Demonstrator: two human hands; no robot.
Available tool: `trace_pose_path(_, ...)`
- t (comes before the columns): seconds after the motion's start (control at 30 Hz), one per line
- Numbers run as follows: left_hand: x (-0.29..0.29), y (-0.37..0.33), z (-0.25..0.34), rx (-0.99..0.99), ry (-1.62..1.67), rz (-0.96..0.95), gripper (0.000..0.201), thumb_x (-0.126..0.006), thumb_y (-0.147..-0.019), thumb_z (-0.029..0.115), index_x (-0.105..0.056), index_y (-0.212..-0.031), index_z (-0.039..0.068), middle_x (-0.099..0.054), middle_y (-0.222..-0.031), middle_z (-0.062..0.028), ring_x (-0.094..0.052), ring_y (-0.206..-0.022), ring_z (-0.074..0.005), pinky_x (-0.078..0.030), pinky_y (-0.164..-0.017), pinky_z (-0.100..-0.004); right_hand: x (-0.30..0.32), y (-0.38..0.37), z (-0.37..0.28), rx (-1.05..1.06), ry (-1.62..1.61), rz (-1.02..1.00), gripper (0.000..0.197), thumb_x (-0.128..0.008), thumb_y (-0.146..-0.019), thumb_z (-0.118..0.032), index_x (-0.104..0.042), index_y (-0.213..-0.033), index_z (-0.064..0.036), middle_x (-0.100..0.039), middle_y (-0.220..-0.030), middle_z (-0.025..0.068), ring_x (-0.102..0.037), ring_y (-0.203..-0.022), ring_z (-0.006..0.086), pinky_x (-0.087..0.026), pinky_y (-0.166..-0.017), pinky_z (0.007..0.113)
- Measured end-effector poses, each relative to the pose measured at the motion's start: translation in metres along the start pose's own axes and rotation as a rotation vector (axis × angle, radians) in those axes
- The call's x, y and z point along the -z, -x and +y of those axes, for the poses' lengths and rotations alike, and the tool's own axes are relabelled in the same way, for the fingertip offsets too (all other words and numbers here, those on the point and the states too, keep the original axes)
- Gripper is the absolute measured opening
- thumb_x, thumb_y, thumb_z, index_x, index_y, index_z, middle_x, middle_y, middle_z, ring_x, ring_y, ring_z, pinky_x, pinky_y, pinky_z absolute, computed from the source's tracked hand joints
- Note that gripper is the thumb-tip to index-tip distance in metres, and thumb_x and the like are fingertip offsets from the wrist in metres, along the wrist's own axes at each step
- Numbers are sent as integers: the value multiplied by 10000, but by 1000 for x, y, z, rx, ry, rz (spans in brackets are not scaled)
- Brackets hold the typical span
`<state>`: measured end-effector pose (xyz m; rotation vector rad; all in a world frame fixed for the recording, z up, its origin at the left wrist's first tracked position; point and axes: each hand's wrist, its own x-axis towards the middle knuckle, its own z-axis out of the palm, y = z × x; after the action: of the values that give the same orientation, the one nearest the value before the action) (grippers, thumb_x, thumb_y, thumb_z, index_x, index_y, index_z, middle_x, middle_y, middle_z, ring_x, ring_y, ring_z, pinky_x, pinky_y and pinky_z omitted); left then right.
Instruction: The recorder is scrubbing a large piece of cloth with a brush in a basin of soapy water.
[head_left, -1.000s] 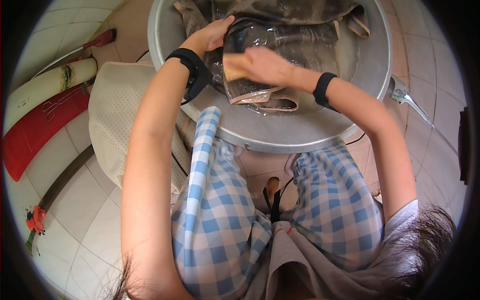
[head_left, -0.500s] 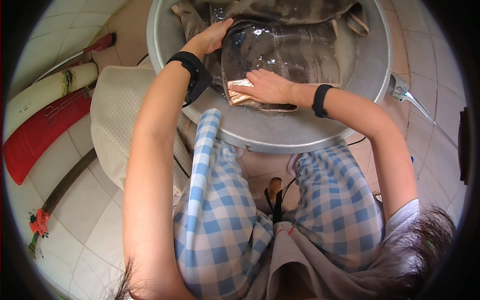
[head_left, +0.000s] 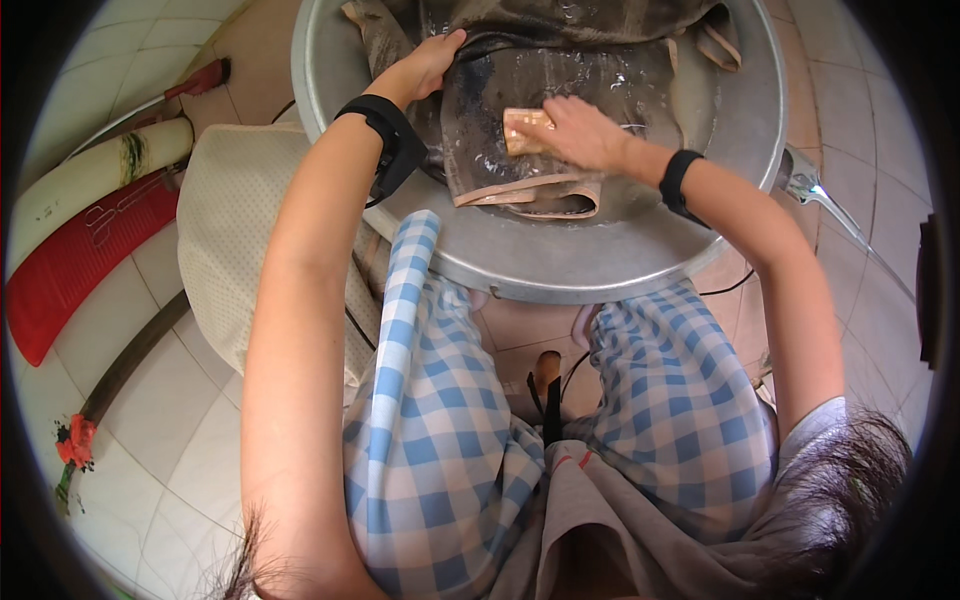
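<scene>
A wet, dark grey-brown cloth with tan bound edges (head_left: 478,158) lies folded in a wide round metal basin (head_left: 600,275). At the cloth's far left, my left hand (head_left: 430,68) is closed on a bunched part of it; some fingers are hidden. My right hand (head_left: 588,135) grips a small tan block with pale spots (head_left: 525,132) and holds it against the middle of the cloth. Whether the block is a scrubbing brush I cannot make out. The cloth's near edge is turned up in a loose fold.
The basin stands close before my knees, over a tiled floor. To the left are a pale dotted cover (head_left: 240,230), a red comb-toothed dustpan (head_left: 100,250) and a cream tube-shaped thing (head_left: 110,170). A metal-handled tool (head_left: 815,188) lies right of the basin.
My right hand has moved the tan block from the cloth's near left corner up and right to its middle. The near edge is now uncovered. My left hand has stayed in place.
</scene>
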<state>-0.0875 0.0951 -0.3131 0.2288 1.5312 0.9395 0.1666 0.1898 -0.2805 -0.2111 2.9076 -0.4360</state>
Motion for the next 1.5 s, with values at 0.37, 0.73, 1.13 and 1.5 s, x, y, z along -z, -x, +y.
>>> trace_pose_path(0.37, 7, -8, -10, -5, -82, 85, 459, -427, -976, 409, -459, -1292, 78, -560, -1251, -75, -526, -1138, -224, -406, -978, -430, 22, -17, 7, -52, 54, 131, 554, -579, -851, -197, -397, -1371, -242, -510, -892, 138, -534, -796, 302, -442, -717, 404)
trace_pose_path(0.73, -3, -3, -7, -6, -92, 113, 453, -409, -987, 398, -454, -1297, 70, -557, -1256, -79, -538, -1127, -220, -415, -970, -428, -11, 2, -23, 52, -55, 16, 558, -578, -843, -198, -393, -1365, -272, -512, -906, 158, -549, -789, 322, -461, -692, 407)
trace_pose_path(1.13, -3, 1, -3, -15, -66, 62, 443, -429, -974, 409, -478, -1264, 77, -574, -1224, -71, -553, -1091, -212, -422, -955, -415, 25, -30, 46, -70, 101, 331, 598, -608, -837, -231, -375, -1388, -243, -528, -885, 132, -544, -782, 307, -444, -706, 412)
trace_pose_path(1.5, 16, -21, -27, -25, -88, 122, 427, -429, -976, 391, -475, -1262, 78, -570, -1227, -74, -545, -1103, -210, -408, -968, -424, -10, 15, -24, 87, 11, -76, 569, -532, -871, -204, -354, -1403, -299, -496, -929, 149, -526, -853, 295, -434, -743, 373)
